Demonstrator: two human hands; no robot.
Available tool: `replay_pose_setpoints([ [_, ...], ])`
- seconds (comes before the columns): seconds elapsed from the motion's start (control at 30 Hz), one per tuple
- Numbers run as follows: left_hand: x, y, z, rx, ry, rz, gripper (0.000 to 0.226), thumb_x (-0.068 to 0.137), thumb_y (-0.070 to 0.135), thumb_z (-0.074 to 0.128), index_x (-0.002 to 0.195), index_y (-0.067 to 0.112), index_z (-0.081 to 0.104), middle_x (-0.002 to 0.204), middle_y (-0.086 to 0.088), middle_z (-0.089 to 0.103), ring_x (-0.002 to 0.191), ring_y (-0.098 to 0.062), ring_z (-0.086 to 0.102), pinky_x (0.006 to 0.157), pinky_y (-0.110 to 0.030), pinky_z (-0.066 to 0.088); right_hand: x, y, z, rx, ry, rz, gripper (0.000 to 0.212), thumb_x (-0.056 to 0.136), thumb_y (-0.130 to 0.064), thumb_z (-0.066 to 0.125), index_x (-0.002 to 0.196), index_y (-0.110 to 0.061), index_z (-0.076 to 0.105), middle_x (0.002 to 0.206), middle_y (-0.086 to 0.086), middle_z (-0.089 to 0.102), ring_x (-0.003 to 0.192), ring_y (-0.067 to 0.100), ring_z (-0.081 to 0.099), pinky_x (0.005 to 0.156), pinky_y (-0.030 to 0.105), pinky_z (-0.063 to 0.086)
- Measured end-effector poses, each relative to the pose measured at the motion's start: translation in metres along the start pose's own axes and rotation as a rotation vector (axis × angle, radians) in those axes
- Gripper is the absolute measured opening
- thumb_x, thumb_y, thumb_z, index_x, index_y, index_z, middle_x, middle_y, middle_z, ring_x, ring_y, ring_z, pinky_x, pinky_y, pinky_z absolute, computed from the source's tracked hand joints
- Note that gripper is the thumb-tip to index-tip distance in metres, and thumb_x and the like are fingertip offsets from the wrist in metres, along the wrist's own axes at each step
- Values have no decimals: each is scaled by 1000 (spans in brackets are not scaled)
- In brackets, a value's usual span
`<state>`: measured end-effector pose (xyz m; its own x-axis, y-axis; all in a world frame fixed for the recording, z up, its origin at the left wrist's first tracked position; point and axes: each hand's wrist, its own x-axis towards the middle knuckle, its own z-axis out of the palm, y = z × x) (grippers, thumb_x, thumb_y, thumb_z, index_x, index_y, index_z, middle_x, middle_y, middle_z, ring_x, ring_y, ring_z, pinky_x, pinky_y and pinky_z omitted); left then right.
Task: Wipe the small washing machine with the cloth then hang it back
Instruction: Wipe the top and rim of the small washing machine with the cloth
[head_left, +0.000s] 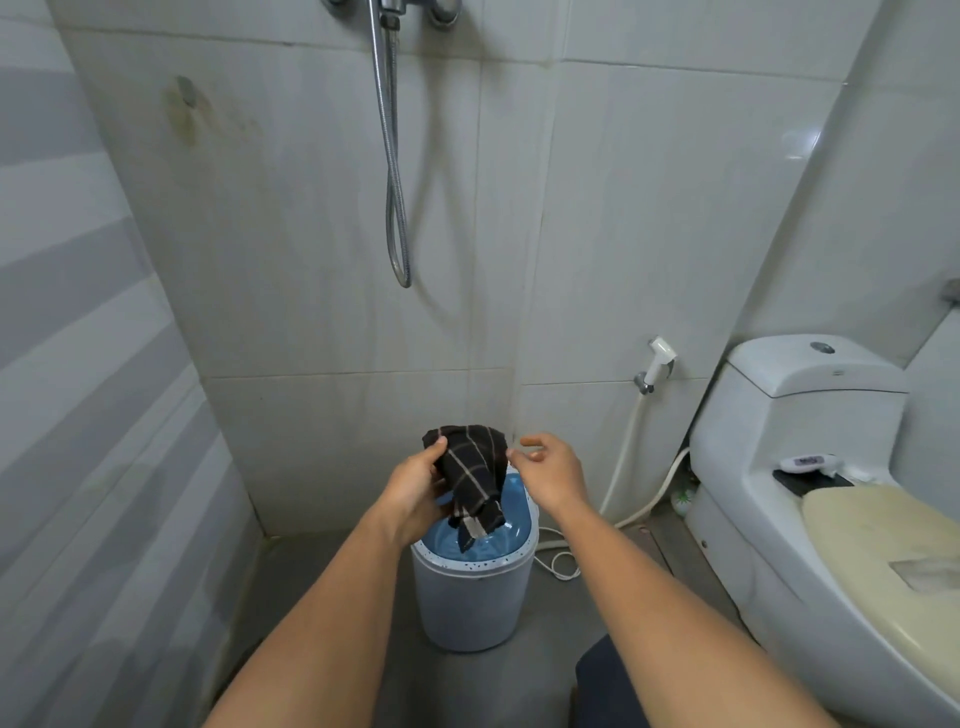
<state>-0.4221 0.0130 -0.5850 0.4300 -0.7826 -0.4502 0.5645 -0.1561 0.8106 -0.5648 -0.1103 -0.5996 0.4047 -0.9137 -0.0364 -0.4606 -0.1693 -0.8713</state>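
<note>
A small round washing machine (470, 597) with a grey body and a blue lid stands on the grey floor near the tiled back wall. Above its lid hangs a dark checked cloth (474, 475) with pale stripes, bunched and drooping. My left hand (413, 488) grips the cloth's upper left part, thumb over the top edge. My right hand (550, 470) is at the cloth's right edge with its fingers curled and spread; its fingertips touch or nearly touch the fabric.
A white toilet (810, 483) fills the right side, with a small device on its ledge. A bidet sprayer (657, 364) and its white hose hang on the wall between toilet and machine. A metal shower hose (395, 182) loops down the wall above.
</note>
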Motion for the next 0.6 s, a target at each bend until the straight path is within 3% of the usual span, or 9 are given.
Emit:
replay_pose_setpoints([
  [0.1,3,-1,8,-64,13,-26,45,101,38,45,130,7,59,122,-13,70,110,-25,65,82,-41,52,-11,2,7,229,-238,112,38,91,-57,64,115,-28,72,107,-8,71,107,20,67,77,33,55],
  [0.2,2,0,14,-110,-19,-63,45,104,36,39,130,5,59,127,-16,67,115,-28,64,83,-43,53,-15,9,13,346,-397,226,54,79,-73,67,115,-33,72,111,-7,77,106,18,70,87,42,58],
  [0.37,6,3,14,37,188,35,32,100,32,50,115,8,63,103,-10,72,92,-24,68,72,-36,55,-9,15,17,568,-382,203,28,90,-34,75,111,-16,74,104,14,79,97,28,76,92,51,59],
  [0.47,14,1,7,107,258,51,34,97,35,55,117,9,63,113,-11,72,100,-25,68,81,-38,57,-8,16,23,635,-328,182,22,92,-25,74,111,-13,75,106,16,78,101,33,75,94,55,57],
  [0.6,6,-3,12,104,230,66,52,84,32,77,123,11,48,107,-8,69,91,-21,69,63,-33,53,-10,10,30,658,-192,108,15,96,-21,69,106,-11,76,101,14,79,97,33,76,93,54,58],
])
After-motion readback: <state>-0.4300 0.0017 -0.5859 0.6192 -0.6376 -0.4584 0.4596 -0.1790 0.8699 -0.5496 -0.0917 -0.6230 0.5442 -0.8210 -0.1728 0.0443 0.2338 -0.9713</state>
